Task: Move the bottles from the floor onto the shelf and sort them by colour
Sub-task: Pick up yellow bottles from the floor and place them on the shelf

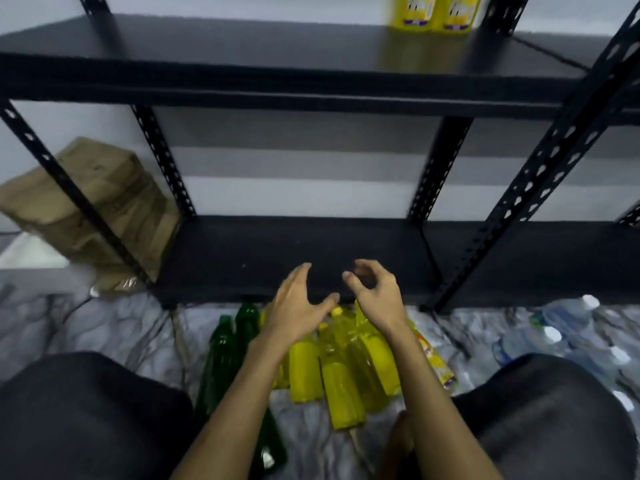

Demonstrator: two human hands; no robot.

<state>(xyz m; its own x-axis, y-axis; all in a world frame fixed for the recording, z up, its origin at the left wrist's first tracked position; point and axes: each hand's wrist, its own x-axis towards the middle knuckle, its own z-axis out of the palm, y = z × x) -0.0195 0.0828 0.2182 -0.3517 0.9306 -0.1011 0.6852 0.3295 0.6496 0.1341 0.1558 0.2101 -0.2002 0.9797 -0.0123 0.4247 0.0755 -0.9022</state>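
Several yellow bottles lie on the floor between my knees, in front of the black shelf. Green bottles lie just left of them. Two yellow bottles stand on the upper shelf board at the right. Clear water bottles lie on the floor at the right. My left hand and my right hand hover empty above the yellow bottles, fingers relaxed and slightly curled, over the lower shelf's front edge.
A brown cardboard box leans at the left behind a shelf post. Perforated black posts frame the shelf. The floor is marbled grey. My dark-clothed knees fill the lower corners.
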